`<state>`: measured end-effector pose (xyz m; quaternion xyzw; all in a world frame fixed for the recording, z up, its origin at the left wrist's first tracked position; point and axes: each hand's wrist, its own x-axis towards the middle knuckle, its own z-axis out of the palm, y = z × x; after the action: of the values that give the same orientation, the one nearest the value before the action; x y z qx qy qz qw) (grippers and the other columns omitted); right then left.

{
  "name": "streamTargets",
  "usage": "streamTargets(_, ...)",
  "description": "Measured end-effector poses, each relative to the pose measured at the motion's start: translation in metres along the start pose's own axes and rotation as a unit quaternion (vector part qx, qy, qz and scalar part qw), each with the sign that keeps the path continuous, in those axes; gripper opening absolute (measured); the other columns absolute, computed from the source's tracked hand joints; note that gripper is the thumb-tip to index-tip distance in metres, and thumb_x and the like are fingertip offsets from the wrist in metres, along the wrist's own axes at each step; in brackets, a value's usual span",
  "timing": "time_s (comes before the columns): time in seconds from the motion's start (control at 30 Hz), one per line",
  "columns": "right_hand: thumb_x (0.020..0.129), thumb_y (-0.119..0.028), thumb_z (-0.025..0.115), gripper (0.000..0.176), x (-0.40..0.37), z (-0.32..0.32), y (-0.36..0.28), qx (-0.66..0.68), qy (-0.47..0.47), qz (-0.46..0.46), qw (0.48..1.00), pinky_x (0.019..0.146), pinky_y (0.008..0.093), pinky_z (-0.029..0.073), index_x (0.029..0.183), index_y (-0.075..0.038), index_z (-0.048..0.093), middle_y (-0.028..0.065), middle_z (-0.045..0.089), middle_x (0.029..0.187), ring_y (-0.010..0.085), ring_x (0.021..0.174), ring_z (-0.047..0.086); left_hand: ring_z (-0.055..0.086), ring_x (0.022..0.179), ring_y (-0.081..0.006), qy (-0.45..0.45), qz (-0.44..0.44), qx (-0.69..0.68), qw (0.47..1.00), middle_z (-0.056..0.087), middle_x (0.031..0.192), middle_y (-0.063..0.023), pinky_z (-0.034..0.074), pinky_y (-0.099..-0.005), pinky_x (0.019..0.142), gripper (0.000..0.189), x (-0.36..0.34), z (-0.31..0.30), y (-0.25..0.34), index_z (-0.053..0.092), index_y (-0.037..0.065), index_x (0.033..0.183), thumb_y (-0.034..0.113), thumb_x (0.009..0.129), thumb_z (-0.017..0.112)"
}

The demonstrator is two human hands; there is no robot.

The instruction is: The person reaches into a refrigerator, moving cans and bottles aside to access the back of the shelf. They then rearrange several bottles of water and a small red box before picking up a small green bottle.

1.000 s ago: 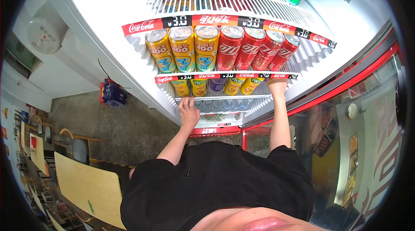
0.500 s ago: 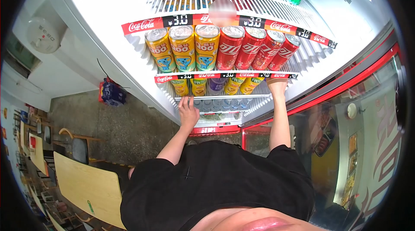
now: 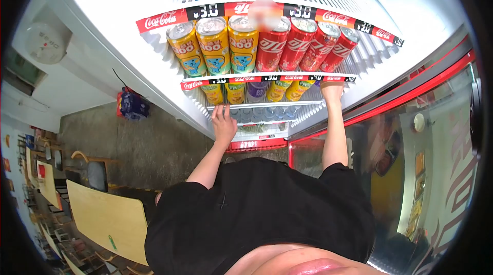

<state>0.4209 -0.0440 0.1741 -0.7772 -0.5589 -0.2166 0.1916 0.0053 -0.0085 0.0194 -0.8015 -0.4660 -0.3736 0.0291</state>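
Note:
My left hand [image 3: 224,125] rests its slightly spread fingertips at the front edge of a lower fridge shelf [image 3: 257,105], below yellow drink containers [image 3: 233,93]. Under the red price strip [image 3: 290,77], my right hand [image 3: 332,90] reaches into the right side of that shelf; its fingers are hidden. A sliver of purple [image 3: 317,84] shows beside it, too little to name. Along this row stand more yellow drinks [image 3: 299,90] and one purple drink [image 3: 257,91]. Above sit yellow Qoo cans [image 3: 212,48] and red Coca-Cola cans [image 3: 298,46].
The open fridge door [image 3: 400,115] with its red frame stands on the right, the white side wall [image 3: 123,54] on the left. Clear bottles [image 3: 264,114] lie lower down. A wooden table [image 3: 108,218] and a chair [image 3: 96,172] are at the lower left.
The shelves and cans sit higher in the view. My right hand stays under the strip, and a purple sliver now shows beside it. My left hand stays at the shelf edge.

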Motion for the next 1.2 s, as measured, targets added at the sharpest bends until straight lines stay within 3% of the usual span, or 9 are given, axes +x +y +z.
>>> streamTargets(0.03,0.084,-0.014,0.065,0.013,0.001,0.0,-0.001,-0.02,0.019,-0.032,0.999,0.072,0.0539,0.051,0.092,-0.004,0.068,0.022,0.068,0.083,0.044,0.081,0.066,0.037,0.136,-0.04,0.001,-0.002,0.002,1.0,0.044,0.139,-0.0161,0.04,-0.0509,0.111,0.074,0.0,0.0,-0.001,0.047,0.005,0.141,0.003,0.072,0.073)
streamTargets(0.1,0.086,-0.019,0.062,0.014,0.005,-0.009,-0.007,-0.055,0.158,-0.124,0.978,0.075,0.0542,0.053,0.082,-0.008,0.069,0.0151,0.068,0.076,0.0385,0.076,0.068,0.037,0.136,-0.0405,-0.003,-0.004,0.003,1.0,0.045,0.139,-0.0166,0.04,-0.0513,0.111,0.072,-0.001,0.002,-0.001,0.048,0.005,0.14,0.003,0.072,0.073)
streamTargets(0.17,0.086,-0.021,0.062,0.013,0.0,0.012,0.012,-0.102,0.099,-0.116,0.983,0.076,0.0546,0.053,0.081,-0.011,0.069,0.0146,0.07,0.078,0.0377,0.076,0.068,0.038,0.135,-0.0412,0.01,0.002,0.004,1.0,0.045,0.138,-0.0178,0.041,-0.0522,0.11,0.071,-0.001,0.004,-0.001,0.049,0.004,0.139,0.003,0.073,0.072)
streamTargets(0.23,0.081,-0.016,0.064,0.009,-0.001,0.009,0.013,-0.073,0.056,-0.1,0.991,0.065,0.0545,0.05,0.082,-0.007,0.066,0.0195,0.07,0.083,0.0411,0.077,0.067,0.035,0.134,-0.0442,0.0,0.01,-0.002,1.0,0.04,0.141,-0.0227,0.033,-0.0544,0.113,0.074,-0.004,0.008,-0.003,0.043,0.001,0.143,0.004,0.074,0.071)
streamTargets(0.37,0.088,-0.02,0.062,0.018,0.004,-0.019,-0.008,0.029,-0.002,0.038,0.999,0.066,0.0551,0.053,0.089,-0.003,0.069,0.0235,0.07,0.085,0.0442,0.078,0.068,0.039,0.133,-0.0417,0.016,0.018,-0.007,1.0,0.045,0.138,-0.0195,0.041,-0.0533,0.108,0.07,0.003,0.002,0.001,0.047,0.003,0.139,0.003,0.073,0.07)
streamTargets(0.6,0.088,-0.025,0.069,0.021,-0.002,-0.009,0.002,-0.006,0.075,-0.048,0.996,0.062,0.0516,0.053,0.077,-0.008,0.068,0.0173,0.067,0.072,0.0396,0.067,0.067,0.037,0.134,-0.0418,0.011,0.018,-0.005,1.0,0.044,0.139,-0.02,0.038,-0.053,0.11,0.071,-0.001,0.005,-0.002,0.046,0.003,0.14,0.004,0.073,0.07)
streamTargets(0.7,0.087,-0.023,0.071,0.017,-0.01,-0.014,-0.006,-0.017,0.033,-0.01,0.999,0.067,0.0511,0.054,0.085,-0.006,0.07,0.0185,0.069,0.079,0.039,0.076,0.069,0.037,0.135,-0.0415,0.006,0.014,0.002,1.0,0.043,0.139,-0.0201,0.038,-0.0529,0.112,0.071,-0.001,0.007,-0.003,0.046,0.003,0.141,0.005,0.074,0.071)
streamTargets(1.03,0.087,-0.027,0.072,0.024,-0.02,-0.026,-0.027,-0.009,0.051,0.025,0.998,0.07,0.0541,0.056,0.097,-0.005,0.069,0.0248,0.068,0.086,0.0439,0.078,0.069,0.035,0.135,-0.0413,-0.002,0.013,0.001,1.0,0.042,0.139,-0.02,0.036,-0.052,0.113,0.074,-0.002,0.008,-0.004,0.044,0.004,0.142,0.006,0.074,0.072)
streamTargets(1.2,0.088,-0.042,0.07,0.038,-0.021,-0.024,-0.025,-0.067,0.018,0.003,0.998,0.068,0.0517,0.057,0.096,-0.005,0.071,0.0228,0.07,0.085,0.0405,0.075,0.07,0.036,0.135,-0.0408,0.002,0.014,0.007,1.0,0.042,0.139,-0.0194,0.037,-0.0517,0.113,0.076,-0.001,0.009,-0.005,0.043,0.005,0.143,0.006,0.073,0.072)
